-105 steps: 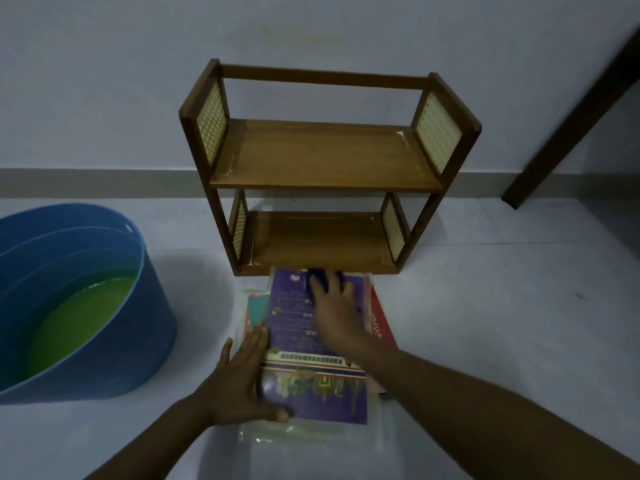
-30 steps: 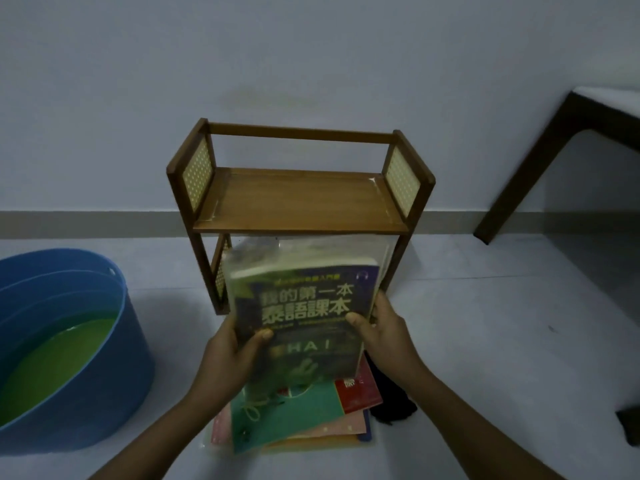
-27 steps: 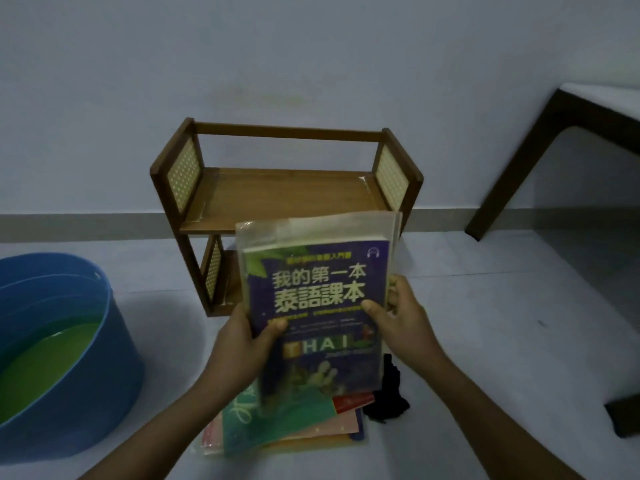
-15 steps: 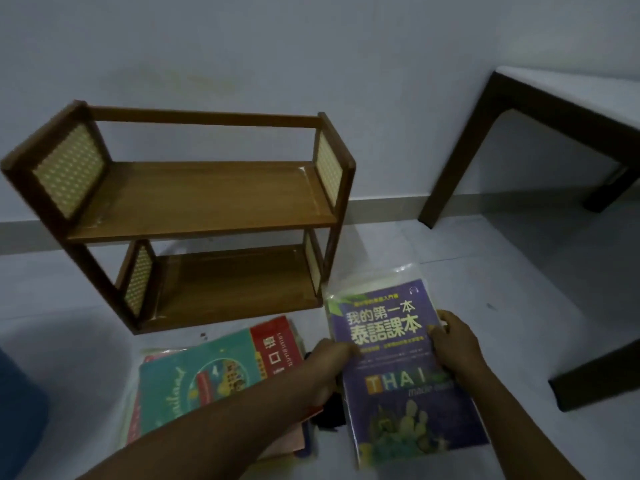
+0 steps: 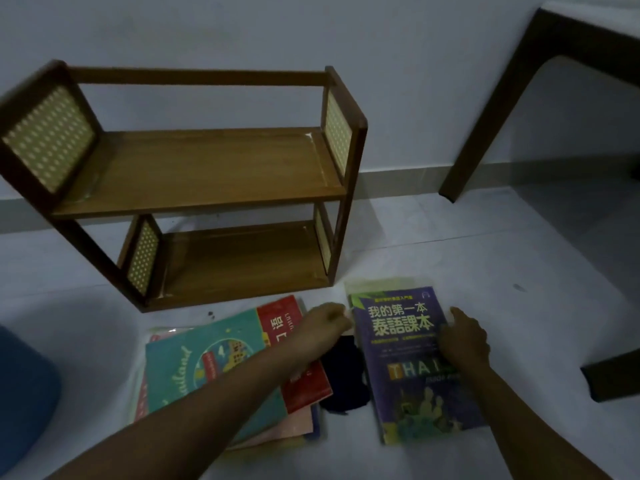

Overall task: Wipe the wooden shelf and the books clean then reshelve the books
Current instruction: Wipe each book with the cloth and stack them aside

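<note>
Nearest, one purple paperback book with a plastic cover [image 5: 412,362] lies flat on the pale floor [image 5: 485,271]. The right hand [image 5: 464,337] rests on its right edge, fingers loosely spread; the left hand [image 5: 325,323] pinches its upper left corner. One dark cloth [image 5: 344,379] lies between this book and a stack of books [image 5: 225,372], where a teal cover and a red cover can be counted on top, the rest unclear. Beyond stands one two-tier wooden shelf with cane side panels [image 5: 207,168], both tiers bare. One blue tub [image 5: 20,389] shows at the left edge; dark table legs [image 5: 502,105] stand to the right.
</note>
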Available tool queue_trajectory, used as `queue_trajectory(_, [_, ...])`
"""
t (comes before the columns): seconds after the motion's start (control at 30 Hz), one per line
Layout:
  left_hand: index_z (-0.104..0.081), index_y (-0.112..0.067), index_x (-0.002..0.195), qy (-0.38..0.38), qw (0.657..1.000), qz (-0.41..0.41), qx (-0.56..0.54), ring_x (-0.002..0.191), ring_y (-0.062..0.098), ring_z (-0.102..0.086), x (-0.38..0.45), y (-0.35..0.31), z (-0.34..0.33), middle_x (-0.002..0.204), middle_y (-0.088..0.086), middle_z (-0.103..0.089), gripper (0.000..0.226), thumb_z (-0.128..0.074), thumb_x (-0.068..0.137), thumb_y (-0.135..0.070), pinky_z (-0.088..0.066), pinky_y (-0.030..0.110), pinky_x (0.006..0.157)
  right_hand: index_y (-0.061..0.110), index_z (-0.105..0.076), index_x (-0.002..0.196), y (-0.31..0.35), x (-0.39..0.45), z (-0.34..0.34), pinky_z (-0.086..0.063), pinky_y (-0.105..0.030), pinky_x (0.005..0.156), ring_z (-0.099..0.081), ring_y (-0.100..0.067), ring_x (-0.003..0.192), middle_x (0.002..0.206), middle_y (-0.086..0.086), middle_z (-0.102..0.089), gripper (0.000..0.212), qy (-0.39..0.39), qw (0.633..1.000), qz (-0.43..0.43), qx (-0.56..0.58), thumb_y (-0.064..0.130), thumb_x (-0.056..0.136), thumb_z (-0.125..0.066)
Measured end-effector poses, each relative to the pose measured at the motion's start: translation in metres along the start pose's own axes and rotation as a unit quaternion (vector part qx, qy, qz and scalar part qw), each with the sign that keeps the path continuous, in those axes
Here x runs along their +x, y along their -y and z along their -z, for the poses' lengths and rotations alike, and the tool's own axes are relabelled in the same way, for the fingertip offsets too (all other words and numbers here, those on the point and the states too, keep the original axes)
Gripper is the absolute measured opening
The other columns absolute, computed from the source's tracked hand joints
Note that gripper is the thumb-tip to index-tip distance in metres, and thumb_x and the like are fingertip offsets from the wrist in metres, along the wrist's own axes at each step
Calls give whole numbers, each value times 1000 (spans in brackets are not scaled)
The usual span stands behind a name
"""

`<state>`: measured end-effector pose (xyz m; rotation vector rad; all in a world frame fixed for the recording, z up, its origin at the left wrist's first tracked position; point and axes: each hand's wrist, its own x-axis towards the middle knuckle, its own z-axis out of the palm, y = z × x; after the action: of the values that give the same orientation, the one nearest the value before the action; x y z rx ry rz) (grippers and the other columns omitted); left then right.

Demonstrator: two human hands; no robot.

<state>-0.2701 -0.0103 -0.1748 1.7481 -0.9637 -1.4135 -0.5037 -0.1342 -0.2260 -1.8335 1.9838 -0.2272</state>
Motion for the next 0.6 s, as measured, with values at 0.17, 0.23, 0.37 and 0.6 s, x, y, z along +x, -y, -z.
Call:
queue_trajectory(0.17, [-28, -25, 147, -81, 942, -118, 305, 132, 14, -42, -48, 60, 98, 147, -2, -40, 88, -55, 74, -68, -41, 44, 107, 39, -7, 149, 44, -71, -45, -19, -40, 115, -2, -17, 147, 161, 3, -2, 95, 219, 914, 343, -7, 57, 69, -55])
queue_trajectory(0.23, [-7, -19, 153, -92, 907, -42, 409, 148, 22, -9, -66, 91, 131, 161, 4, -8, 127, -41, 56, -93, -17, 51, 119, 38, 3, 149, 51, -86, -70, -14, -44, 116, 6, -19, 145, 159, 2, 8, 105, 257, 879, 383, -122, 74, 64, -48])
queue_trajectory(0.37, [16, -20, 151, -82, 888, 30, 451, 145, 24, 20, -109, 143, 174, 157, 5, 25, 144, -44, 46, -98, 2, 56, 117, 6, -49, 132, 61, -99, -89, -45, -47, 97, -48, -43, 121, 133, -24, -49, 82, 179, 902, 380, -98, 49, 63, -62])
queue_trajectory(0.6, [28, -17, 145, -38, 886, 15, 463, 145, 21, 22, -142, 183, 188, 147, -2, 37, 142, -56, 56, -89, 7, 53, 118, 10, -57, 116, 136, -104, -54, -51, -40, 82, -57, -28, 101, 113, -12, -59, 45, 45, 945, 312, 89, -8, 75, -53])
